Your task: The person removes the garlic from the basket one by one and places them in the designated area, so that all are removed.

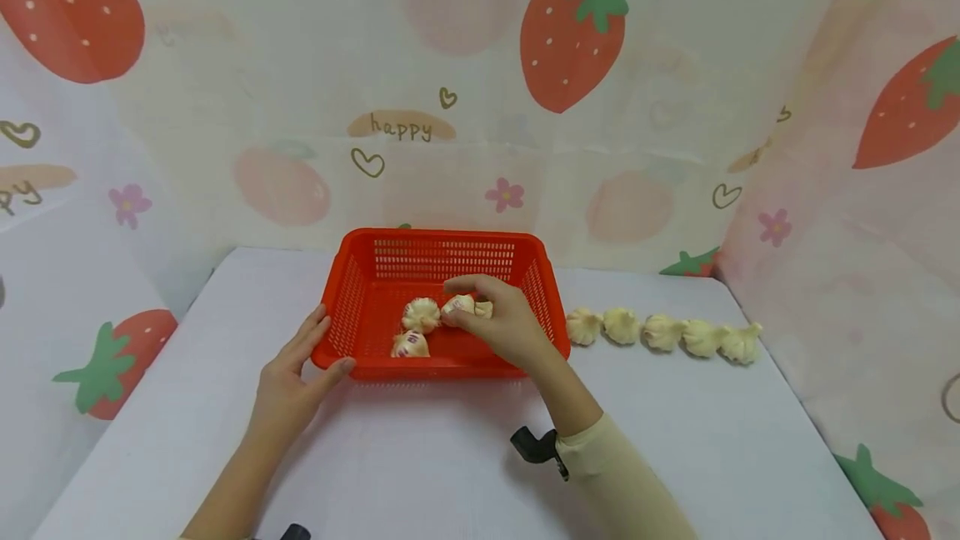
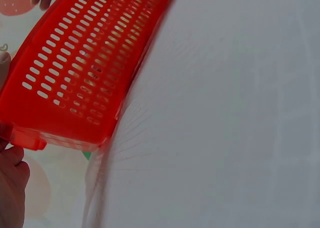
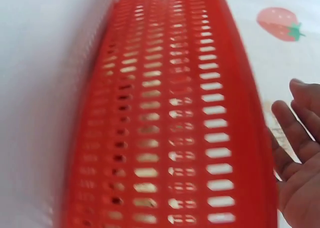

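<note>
A red plastic basket (image 1: pixel 442 367) with slotted walls stands on the white-covered table. Several garlic bulbs lie inside it, among them one garlic bulb (image 1: pixel 422 315) near the middle and another (image 1: pixel 410 345) by the front wall. My left hand (image 1: pixel 288 382) holds the basket's front left corner, thumb on the front rim and fingers along the left side. Over the basket's right half is my right hand (image 1: pixel 504 323), its thumb and fingers spread apart around a garlic bulb (image 1: pixel 457 307). In the right wrist view, the right hand's fingers look loose beyond the rim, with nothing visible in them.
To the right of the basket, several garlic bulbs (image 1: pixel 662 332) form a row on the table (image 1: pixel 450 457). A strawberry-printed curtain (image 1: pixel 465 190) rises behind the table and along both sides. A black wrist camera (image 1: pixel 534 445) is worn at the right sleeve.
</note>
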{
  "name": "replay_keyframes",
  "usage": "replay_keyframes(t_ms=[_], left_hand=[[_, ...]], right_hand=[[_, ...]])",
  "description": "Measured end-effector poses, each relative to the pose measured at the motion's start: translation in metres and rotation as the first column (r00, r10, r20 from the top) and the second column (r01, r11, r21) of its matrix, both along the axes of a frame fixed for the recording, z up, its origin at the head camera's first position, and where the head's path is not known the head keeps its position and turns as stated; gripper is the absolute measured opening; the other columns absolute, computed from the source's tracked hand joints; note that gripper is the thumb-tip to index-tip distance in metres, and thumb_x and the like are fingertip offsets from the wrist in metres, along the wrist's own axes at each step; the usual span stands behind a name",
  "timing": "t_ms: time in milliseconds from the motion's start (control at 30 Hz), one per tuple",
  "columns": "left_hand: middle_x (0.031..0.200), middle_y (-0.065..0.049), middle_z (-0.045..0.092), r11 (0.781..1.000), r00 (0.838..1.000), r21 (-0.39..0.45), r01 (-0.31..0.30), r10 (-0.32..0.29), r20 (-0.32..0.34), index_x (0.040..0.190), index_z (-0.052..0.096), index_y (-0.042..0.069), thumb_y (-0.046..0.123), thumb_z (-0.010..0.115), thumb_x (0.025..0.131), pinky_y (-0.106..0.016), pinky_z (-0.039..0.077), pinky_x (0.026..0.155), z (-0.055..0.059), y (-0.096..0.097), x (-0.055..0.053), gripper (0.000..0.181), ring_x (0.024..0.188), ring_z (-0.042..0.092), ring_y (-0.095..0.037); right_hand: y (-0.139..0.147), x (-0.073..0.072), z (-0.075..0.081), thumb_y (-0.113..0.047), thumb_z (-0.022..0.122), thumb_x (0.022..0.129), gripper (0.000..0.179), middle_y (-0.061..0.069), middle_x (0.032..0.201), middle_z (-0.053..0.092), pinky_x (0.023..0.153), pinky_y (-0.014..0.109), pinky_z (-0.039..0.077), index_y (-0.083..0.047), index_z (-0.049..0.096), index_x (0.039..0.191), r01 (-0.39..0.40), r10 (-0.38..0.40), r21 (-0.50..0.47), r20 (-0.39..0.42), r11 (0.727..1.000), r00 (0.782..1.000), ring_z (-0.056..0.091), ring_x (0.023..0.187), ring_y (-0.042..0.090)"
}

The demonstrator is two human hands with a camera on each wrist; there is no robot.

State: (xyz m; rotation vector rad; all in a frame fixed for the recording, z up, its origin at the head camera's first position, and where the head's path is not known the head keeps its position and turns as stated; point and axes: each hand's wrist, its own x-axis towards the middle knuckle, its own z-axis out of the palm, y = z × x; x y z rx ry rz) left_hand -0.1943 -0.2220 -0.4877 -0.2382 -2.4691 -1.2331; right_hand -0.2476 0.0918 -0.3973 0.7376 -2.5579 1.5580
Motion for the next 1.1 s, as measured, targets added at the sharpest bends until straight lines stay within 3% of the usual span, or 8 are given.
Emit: replay_keyframes(t_ms=[333,500,733,1100], left_hand=[[0.163,0.012,0.039,1.000,1.000,-0.016,-0.004,0.004,0.014,0.156,0.045,0.023,0.038,0.081,0.089,-0.007,0.034,0.101,0.002,0.005,-0.002,0.078,0.151,0.038,-0.020],[0.163,0.010,0.040,1.000,1.000,-0.011,0.001,-0.001,0.009,0.156,0.045,0.021,0.037,0.081,0.088,-0.006,0.034,0.101,0.004,0.005,-0.001,0.078,0.151,0.038,-0.021],[0.162,0.009,0.040,1.000,1.000,-0.012,0.001,-0.001,-0.011,0.155,0.047,0.019,0.038,0.082,0.088,-0.002,0.031,0.100,0.002,0.003,0.000,0.078,0.150,0.039,-0.021],[0.163,0.009,0.040,1.000,1.000,-0.012,-0.009,0.009,-0.001,0.155,0.046,0.020,0.036,0.082,0.088,-0.002,0.031,0.100,0.002,0.002,0.002,0.079,0.151,0.038,-0.020]], right_hand=[[-0.020,-0.018,-0.019,-0.026,0.077,0.094,0.033,-0.001,0.123,0.072,0.101,0.045,0.054,-0.019,0.070,0.126,-0.044,0.037,0.091,0.073,0.995,0.997,0.061,0.120,0.033],[-0.028,-0.027,-0.024,-0.022,0.077,0.094,0.036,0.003,0.123,0.072,0.103,0.044,0.053,-0.012,0.069,0.128,-0.091,0.081,0.124,0.087,0.988,0.993,0.063,0.119,0.030],[-0.037,-0.033,-0.027,-0.019,0.079,0.092,0.034,0.002,0.122,0.072,0.095,0.031,0.056,-0.016,0.071,0.126,-0.115,0.078,0.193,0.191,0.974,0.978,0.066,0.110,0.020],[-0.041,-0.038,-0.031,-0.020,0.081,0.089,0.042,0.000,0.116,0.074,0.098,0.031,0.057,-0.015,0.069,0.129,-0.177,0.100,0.234,0.310,0.956,0.946,0.070,0.104,0.010]])
